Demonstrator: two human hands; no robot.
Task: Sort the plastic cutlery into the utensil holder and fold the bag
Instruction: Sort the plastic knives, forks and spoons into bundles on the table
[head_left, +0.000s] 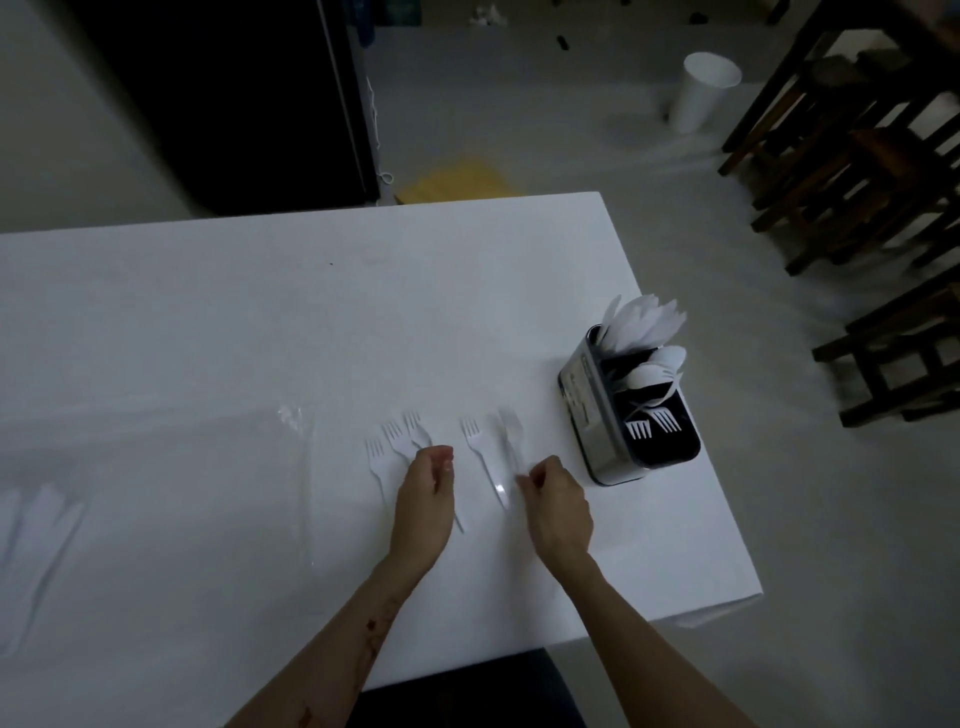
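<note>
A metal utensil holder (587, 415) stands near the table's right edge, with white knives, spoons and forks upright in separate compartments. Several white plastic forks (395, 441) lie on the table in front of me. My left hand (423, 506) rests over the fork handles with fingers curled; a grip is not visible. My right hand (558, 506) pinches the handle end of a blurred white utensil (511, 436) lying beside another fork (480, 457). A clear plastic bag (208, 467) lies flat at the left with several white knives (41, 530) near it.
The white table (311, 322) ends at the right just past the holder. On the floor beyond are a white bucket (701, 93), a yellow sheet (457, 182) and dark wooden chairs (857, 171). A dark cabinet (234, 104) stands behind the table.
</note>
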